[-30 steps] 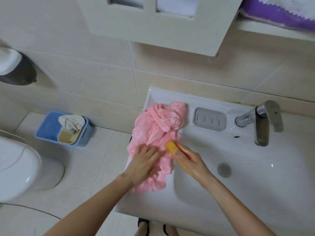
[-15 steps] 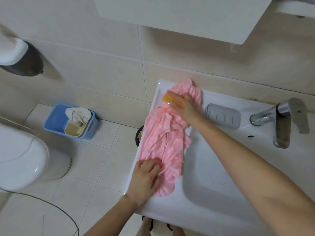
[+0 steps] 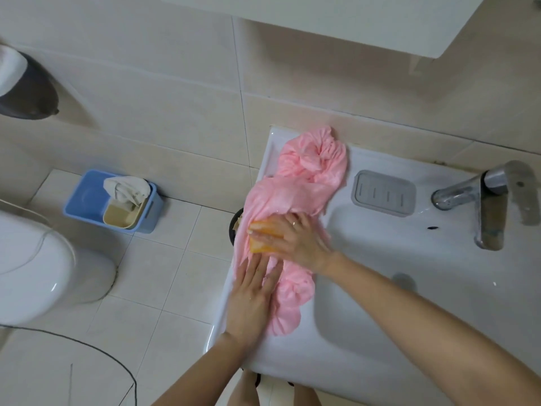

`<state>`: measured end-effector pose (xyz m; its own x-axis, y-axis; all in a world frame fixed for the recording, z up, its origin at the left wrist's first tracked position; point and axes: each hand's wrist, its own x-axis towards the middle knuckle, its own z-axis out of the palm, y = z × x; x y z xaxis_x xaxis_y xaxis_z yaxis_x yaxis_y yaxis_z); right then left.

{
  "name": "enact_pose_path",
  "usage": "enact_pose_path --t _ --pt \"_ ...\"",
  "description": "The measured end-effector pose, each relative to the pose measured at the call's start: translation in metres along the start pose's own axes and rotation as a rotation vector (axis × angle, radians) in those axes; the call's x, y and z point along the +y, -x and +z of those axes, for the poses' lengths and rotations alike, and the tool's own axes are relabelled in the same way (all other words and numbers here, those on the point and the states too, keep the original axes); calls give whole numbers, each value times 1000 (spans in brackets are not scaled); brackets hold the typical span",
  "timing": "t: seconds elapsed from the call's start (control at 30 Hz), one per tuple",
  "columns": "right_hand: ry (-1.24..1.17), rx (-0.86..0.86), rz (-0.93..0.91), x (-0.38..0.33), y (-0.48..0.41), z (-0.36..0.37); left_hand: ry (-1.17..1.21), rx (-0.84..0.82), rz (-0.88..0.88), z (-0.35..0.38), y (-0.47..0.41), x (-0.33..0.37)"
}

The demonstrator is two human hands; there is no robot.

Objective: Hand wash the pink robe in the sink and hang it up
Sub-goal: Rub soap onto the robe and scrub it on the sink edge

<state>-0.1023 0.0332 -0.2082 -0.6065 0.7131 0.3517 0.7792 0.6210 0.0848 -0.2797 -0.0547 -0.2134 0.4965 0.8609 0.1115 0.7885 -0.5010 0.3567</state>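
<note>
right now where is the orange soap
Head view, mid-frame: the orange soap is in the right hand, pressed on the pink robe on the left rim of the sink.

robe (image 3: 304, 200) on sink (image 3: 380, 361) rim (left), tap (image 3: 486, 200) right

Left hand (image 3: 251, 297) flat, fingers straight — right hand (image 3: 295, 238) fingers curled over soap (image 3: 262, 234).
</note>
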Motion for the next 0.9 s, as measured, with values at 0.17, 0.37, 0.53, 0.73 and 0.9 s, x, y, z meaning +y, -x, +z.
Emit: enact_pose_path --t 0.17,0.37,0.53,0.73,0.9 --pt "91 7 201 76 -26 10 84 -38 -45 3 3 -1" --pt "-134 -73 696 97 -41 -16 190 -79 22 -20 1 -3" --pt "-348 190 396 -14 -5 -48 299 -20 138 -33 18 -21" --pt "-62 -98 118 -8 -23 -3 221 -73 163 -25 20 -25" --pt "-2 -272 640 86 -55 -13 216 -111 156 -31 18 -23"
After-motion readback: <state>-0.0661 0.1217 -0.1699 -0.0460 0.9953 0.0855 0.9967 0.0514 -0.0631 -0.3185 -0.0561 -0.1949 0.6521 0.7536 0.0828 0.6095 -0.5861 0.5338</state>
